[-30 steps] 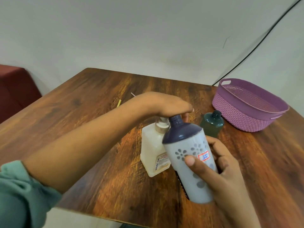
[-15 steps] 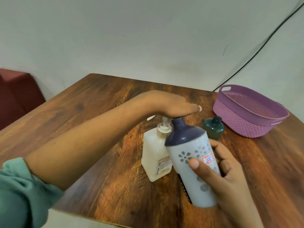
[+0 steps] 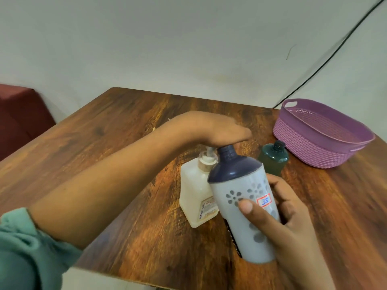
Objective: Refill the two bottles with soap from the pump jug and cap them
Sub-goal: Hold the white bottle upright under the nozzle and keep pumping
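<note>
My right hand (image 3: 287, 218) grips a grey bottle (image 3: 243, 206) with flower marks, a dark blue top and an open neck, tilted toward the pump. The cream pump jug (image 3: 198, 197) stands on the wooden table (image 3: 104, 153) just left of it. My left hand (image 3: 215, 128) lies flat, palm down, on the jug's pump head, which it hides; the bottle's neck sits right under the palm. A small dark green bottle (image 3: 273, 159) with a dark cap stands behind the grey one.
A purple woven basket (image 3: 318, 130) sits at the table's far right. A black cable (image 3: 326, 57) runs up the wall behind it. A dark red seat (image 3: 18, 114) is at the left, and the table's near edge is close below my arms.
My left hand has risen a little with the pump and stays over it. The view has tilted upward, so everything sits lower in the frame. The grey bottle stays in my right hand.
</note>
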